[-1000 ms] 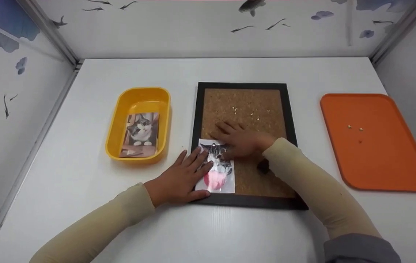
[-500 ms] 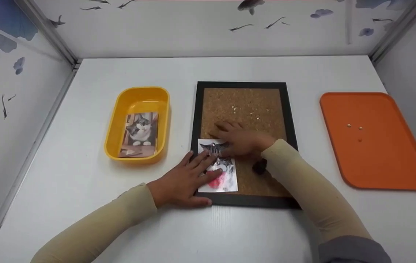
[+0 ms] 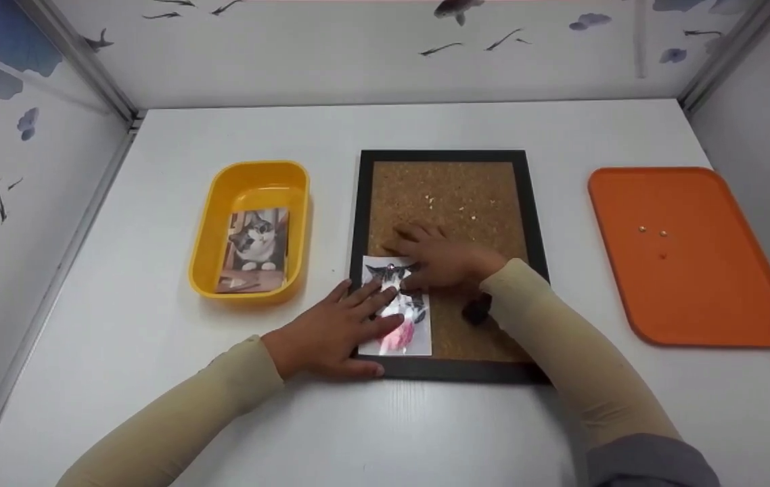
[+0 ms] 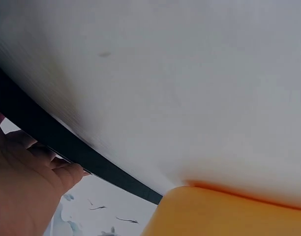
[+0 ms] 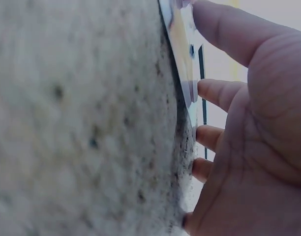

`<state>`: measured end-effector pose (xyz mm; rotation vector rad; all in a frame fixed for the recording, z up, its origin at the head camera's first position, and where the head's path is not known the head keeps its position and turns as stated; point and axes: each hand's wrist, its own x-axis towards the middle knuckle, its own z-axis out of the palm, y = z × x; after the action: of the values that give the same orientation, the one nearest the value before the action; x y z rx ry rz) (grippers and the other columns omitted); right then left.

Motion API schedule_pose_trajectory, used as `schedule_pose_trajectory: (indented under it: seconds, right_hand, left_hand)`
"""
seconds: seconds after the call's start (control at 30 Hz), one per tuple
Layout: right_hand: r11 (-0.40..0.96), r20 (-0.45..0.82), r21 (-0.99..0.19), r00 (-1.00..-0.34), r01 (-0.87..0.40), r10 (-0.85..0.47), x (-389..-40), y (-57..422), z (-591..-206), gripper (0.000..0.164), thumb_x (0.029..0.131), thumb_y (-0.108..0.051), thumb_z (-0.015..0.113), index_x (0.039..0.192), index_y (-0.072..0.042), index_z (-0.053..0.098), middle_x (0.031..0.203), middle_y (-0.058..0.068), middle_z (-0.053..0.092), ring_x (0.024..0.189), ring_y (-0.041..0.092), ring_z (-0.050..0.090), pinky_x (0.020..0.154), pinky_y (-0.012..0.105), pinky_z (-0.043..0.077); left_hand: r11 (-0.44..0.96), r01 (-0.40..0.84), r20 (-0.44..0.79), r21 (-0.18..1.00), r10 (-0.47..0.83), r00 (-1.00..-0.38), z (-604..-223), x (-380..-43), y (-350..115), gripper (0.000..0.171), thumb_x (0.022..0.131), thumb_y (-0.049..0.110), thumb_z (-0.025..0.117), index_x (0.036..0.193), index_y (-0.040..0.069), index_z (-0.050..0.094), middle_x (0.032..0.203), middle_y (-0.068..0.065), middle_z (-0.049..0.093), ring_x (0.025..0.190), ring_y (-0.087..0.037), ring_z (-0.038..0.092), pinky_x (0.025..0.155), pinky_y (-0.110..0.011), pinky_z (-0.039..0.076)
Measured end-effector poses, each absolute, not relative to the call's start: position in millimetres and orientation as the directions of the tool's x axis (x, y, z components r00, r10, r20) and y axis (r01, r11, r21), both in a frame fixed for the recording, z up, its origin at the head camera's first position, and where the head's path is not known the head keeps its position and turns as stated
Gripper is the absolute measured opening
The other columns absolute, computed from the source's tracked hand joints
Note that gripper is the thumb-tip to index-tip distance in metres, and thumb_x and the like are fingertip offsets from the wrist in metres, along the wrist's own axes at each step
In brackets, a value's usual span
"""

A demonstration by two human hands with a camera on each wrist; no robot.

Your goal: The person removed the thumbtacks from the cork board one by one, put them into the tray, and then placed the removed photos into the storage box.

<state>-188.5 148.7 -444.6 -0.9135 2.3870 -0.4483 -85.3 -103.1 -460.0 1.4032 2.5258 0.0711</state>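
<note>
A glossy cat photo [image 3: 415, 341] lies at the lower left of a framed cork board [image 3: 453, 189], with a small pin [image 3: 391, 266] at its top. My left hand [image 3: 327, 335] rests over the photo's left side, fingers straight and spread, its thumb on the black frame's lower edge. In the left wrist view the left hand [image 4: 22, 182] reaches over that dark frame [image 4: 91, 157]. My right hand [image 3: 449, 262] lies spread across the cork, thumb at the photo's upper right. From the right wrist, the right hand [image 5: 263, 108] has fingertips at the photo's edge [image 5: 182, 59] and the cork [image 5: 81, 118].
A yellow tub [image 3: 300, 250] at the left holds more cat photos [image 3: 256, 247]. On the right stands an orange tray [image 3: 710, 291] bearing several small pins [image 3: 663, 233]. Some gold pins [image 3: 473, 218] sit in the board's upper part. White panels surround the table.
The photo's lower end swung slightly right, then partly back left. My left hand shifted with it, its fingers now farther over the picture. The right hand has stayed nearly in place.
</note>
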Motion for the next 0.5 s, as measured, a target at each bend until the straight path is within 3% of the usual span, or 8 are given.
schedule_pose_trajectory:
  seconds: [0.17, 0.5]
  right_hand:
    - [0.717, -0.356, -0.512, -0.643, -0.474, -0.679, -189.7, 148.7, -444.2, 0.069, 0.096, -0.048, 0.059, 0.157, -0.035, 0.029, 0.167, -0.001, 0.004, 0.151, 0.028, -0.005, 0.115, 0.064, 0.002]
    - [0.708, -0.283, -0.463, -0.667, -0.534, -0.689, -182.0, 141.1, -443.8, 0.047, 0.097, -0.037, 0.063, 0.142, -0.03, 0.052, 0.165, 0.007, 0.014, 0.151, 0.032, 0.003, 0.116, 0.062, 0.001]
  left_hand:
    - [0.556, 0.819, -0.202, 0.144, 0.827, -0.525, -462.2, -82.4, -100.3, 0.083, 0.091, 0.079, 0.027, 0.16, 0.033, 0.019, 0.167, -0.002, 0.001, 0.152, -0.028, -0.005, 0.118, -0.057, 0.004]
    - [0.564, 0.816, -0.234, 0.126, 0.816, -0.528, -464.8, -80.3, -97.3, 0.084, 0.09, 0.08, 0.026, 0.159, 0.036, 0.01, 0.166, -0.001, -0.006, 0.151, -0.028, -0.009, 0.117, -0.057, 0.002]
